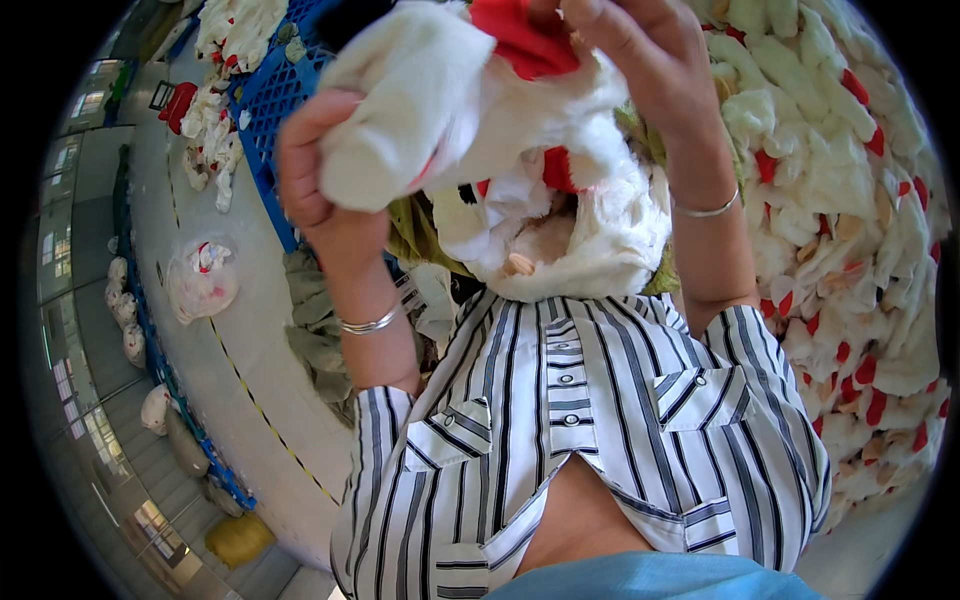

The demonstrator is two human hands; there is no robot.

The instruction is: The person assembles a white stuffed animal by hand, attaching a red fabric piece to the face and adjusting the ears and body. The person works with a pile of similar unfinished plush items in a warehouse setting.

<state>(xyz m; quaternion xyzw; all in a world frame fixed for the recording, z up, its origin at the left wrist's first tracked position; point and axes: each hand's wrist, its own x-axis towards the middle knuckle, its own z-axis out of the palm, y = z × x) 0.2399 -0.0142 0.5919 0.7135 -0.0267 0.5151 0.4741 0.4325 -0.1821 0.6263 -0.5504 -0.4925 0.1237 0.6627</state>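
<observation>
Held up in front of me is a white plush toy piece (405, 95) with a bright red part (525, 40) at its top. My left hand (325, 175) is closed around the piece's thick, rounded white end, which is slightly blurred. At the upper right, my right hand (645, 55) pinches the plush near the red part; its fingertips are partly cut off by the top edge. Below the hands, more white plush (610, 240) with red and black patches lies against my striped shirt. Its outline merges with the held piece, so I cannot tell whether they are joined.
A large heap of white and red plush pieces (850, 250) fills the right side. Toward the far left stands a blue plastic pallet (262, 120), with white plush beside it. A clear plastic bag (203, 280) and a yellow sack (238, 540) lie on the floor (270, 370).
</observation>
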